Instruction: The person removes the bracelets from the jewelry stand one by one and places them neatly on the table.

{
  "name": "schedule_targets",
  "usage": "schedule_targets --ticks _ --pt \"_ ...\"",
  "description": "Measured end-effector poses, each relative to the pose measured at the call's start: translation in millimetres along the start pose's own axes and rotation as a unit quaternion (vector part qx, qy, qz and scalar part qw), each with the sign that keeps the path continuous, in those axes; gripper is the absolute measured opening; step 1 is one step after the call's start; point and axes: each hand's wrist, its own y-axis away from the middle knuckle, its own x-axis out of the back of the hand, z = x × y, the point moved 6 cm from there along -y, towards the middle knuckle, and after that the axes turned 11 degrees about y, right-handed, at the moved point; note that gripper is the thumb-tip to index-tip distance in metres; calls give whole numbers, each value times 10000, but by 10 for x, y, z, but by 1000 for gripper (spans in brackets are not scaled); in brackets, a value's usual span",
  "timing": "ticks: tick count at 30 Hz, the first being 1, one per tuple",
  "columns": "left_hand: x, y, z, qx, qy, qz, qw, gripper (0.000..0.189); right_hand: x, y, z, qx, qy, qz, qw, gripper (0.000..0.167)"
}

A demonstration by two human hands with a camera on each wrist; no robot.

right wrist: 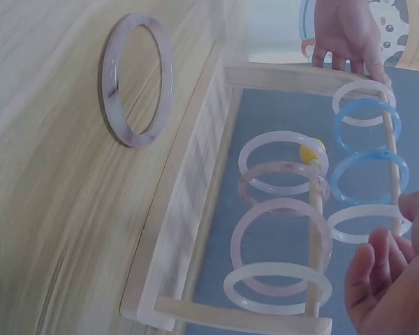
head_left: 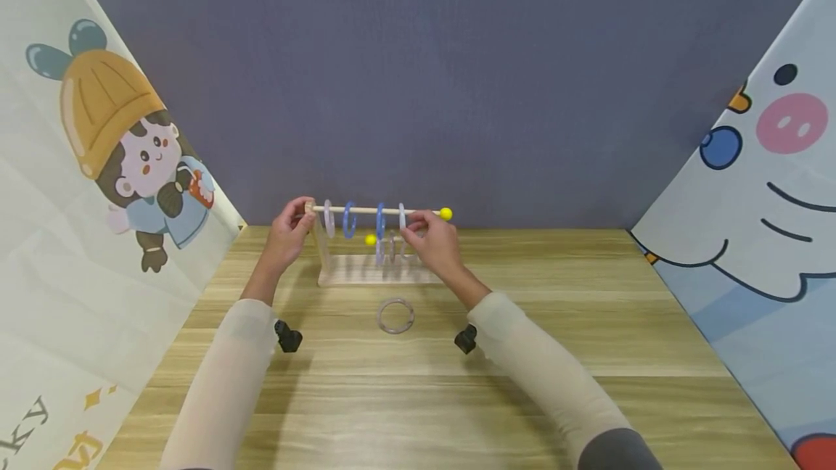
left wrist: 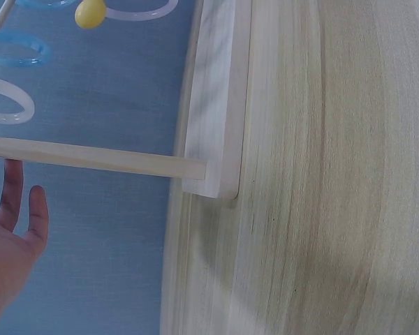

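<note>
A wooden bangle rack with two rods stands at the back of the table. At the left end of the upper rod, my left hand holds the top of the post, thumb in front and fingers behind. My right hand pinches a white bangle hanging on the upper rod, towards the yellow ball at its tip. Further left on that rod hang two blue bangles and a pale bangle. Several pale bangles hang on the lower rod, partly behind my right hand in the head view.
A mottled pale purple bangle lies flat on the wooden table in front of the rack. Behind the rack rises a grey-blue panel. Printed cartoon sheets flank the table, one with a figure at the left.
</note>
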Motion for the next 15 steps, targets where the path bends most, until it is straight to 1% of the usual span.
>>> schedule_targets --ticks 3,9,15 --pt "0 1 11 -21 -15 -2 10000 40 -25 -14 -3 -32 39 38 10000 26" --pt "-7 7 19 44 -79 -12 10000 39 -72 -22 -3 -89 136 60 9998 20" --pt "-4 5 19 93 -42 -39 9999 41 -91 -25 -5 -148 2 65 9999 18"
